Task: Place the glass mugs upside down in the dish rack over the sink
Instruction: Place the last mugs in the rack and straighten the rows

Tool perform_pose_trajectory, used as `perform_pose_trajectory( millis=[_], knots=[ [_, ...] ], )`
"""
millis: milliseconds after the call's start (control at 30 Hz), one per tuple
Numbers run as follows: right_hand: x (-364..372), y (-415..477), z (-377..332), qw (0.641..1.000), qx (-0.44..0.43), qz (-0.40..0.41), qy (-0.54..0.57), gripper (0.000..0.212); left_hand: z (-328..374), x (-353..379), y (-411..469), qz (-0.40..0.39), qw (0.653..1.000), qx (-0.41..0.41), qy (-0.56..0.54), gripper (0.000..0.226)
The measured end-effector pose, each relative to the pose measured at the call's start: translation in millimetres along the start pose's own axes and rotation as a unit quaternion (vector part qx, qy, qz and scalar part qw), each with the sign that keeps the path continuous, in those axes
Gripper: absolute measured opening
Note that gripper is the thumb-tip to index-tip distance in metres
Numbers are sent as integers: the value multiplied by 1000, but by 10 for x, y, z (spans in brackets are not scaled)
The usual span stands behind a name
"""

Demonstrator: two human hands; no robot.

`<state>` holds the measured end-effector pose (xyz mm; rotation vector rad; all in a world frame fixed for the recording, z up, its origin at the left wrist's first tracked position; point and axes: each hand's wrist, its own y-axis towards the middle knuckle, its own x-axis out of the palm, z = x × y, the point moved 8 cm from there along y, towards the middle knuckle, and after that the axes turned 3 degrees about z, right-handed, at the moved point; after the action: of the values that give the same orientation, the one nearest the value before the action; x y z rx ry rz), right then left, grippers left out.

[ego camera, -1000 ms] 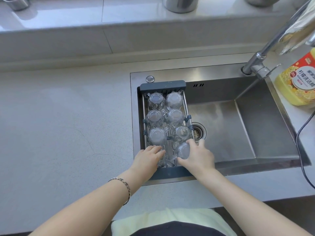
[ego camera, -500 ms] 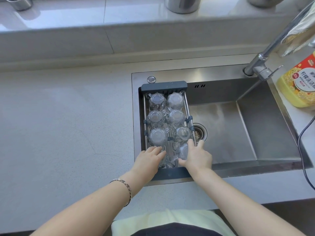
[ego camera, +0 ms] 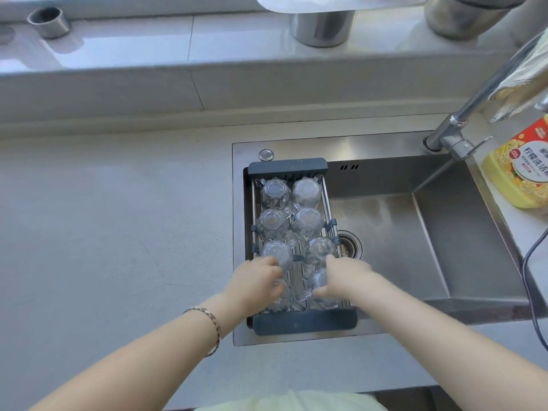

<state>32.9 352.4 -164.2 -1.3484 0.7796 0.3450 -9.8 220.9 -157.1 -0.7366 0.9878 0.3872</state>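
Observation:
A dark-framed dish rack (ego camera: 305,321) spans the left part of the steel sink (ego camera: 430,247). Several clear glass mugs (ego camera: 274,222) stand upside down in it in two columns. My left hand (ego camera: 255,284) is wrapped around a mug (ego camera: 280,299) at the rack's near left. My right hand (ego camera: 345,278) grips another upturned mug (ego camera: 318,280) at the near right. Both hands partly hide the mugs that they hold.
A chrome faucet (ego camera: 462,120) rises at the sink's right rear, with a yellow dish soap bottle (ego camera: 522,170) beside it. A black cable (ego camera: 530,277) runs down the right counter. Metal cups (ego camera: 323,26) stand on the back ledge. Grey countertop (ego camera: 118,232) stretches left.
My right hand has lowered its mug from a tilt down into the rack's near right. My left hand has closed around the near-left mug.

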Motion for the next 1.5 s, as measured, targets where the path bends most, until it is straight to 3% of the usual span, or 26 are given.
perform_pose_trajectory(
  millis=[67,167,300,467,633,833,1067,1200,1333,1500],
  knots=[
    [-339,78,20,998,-40,8,51,56,-140,-292,151,44,997,-43,-47,26],
    [-857,314,97,980,-55,111,157,43,-388,-663,438,87,983,-121,-111,28],
    [-1145,818,164,955,-4,185,231,55,-637,-857,877,92,963,-198,-159,42],
    [-1020,1360,18,962,26,151,228,78,-694,-747,1349,57,957,-241,-152,59],
    [-996,1470,75,936,41,202,287,70,-718,-539,1569,13,960,-265,-87,67],
    [-990,1446,129,932,36,215,290,68,-695,-598,1572,21,976,-215,-39,65],
    [-947,1442,199,925,44,234,297,70,-698,-852,1370,101,947,-250,-176,66],
    [-954,1451,192,926,40,228,298,72,-434,-1044,1439,61,993,-104,6,73],
    [-959,1422,188,926,37,222,304,69,-251,-881,1568,-43,977,17,208,70],
    [-940,1429,200,920,37,222,322,69,-283,-752,1668,-75,972,25,221,61]
  ],
)
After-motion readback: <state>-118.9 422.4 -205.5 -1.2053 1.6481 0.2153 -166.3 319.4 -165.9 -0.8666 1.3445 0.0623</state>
